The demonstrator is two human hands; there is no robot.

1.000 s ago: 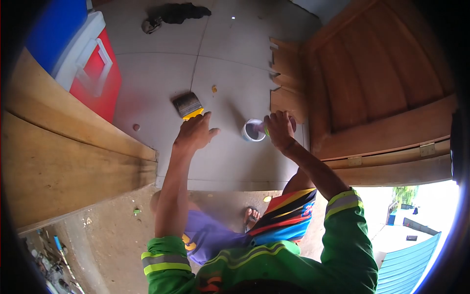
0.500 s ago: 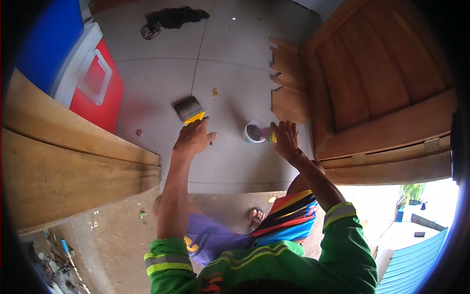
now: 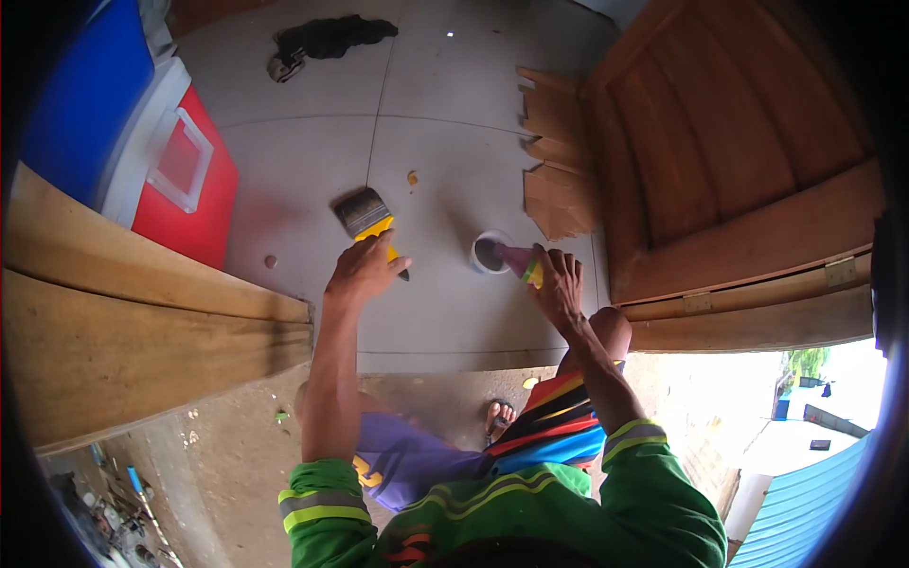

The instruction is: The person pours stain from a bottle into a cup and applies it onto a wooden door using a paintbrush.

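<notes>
My left hand (image 3: 365, 269) is closed around the yellow handle of a wide paintbrush (image 3: 363, 212), whose dark bristles point up and left over the tiled floor. My right hand (image 3: 559, 282) grips a brush (image 3: 523, 264) with a pinkish-purple head and a yellow and green band. Its tip reaches into a small white tub (image 3: 488, 270) with dark contents. The tub stands on the tiles between my hands.
Torn cardboard (image 3: 557, 201) lies beside a wooden door (image 3: 739, 161) on the right. A red and white cooler (image 3: 189, 170) stands at left behind a wooden panel (image 3: 142, 322). A dark cloth (image 3: 331, 38) lies farther up the floor.
My left hand has shifted slightly left and down along the handle, and more of the yellow shows. My right hand has moved down and slightly right, showing more of its brush.
</notes>
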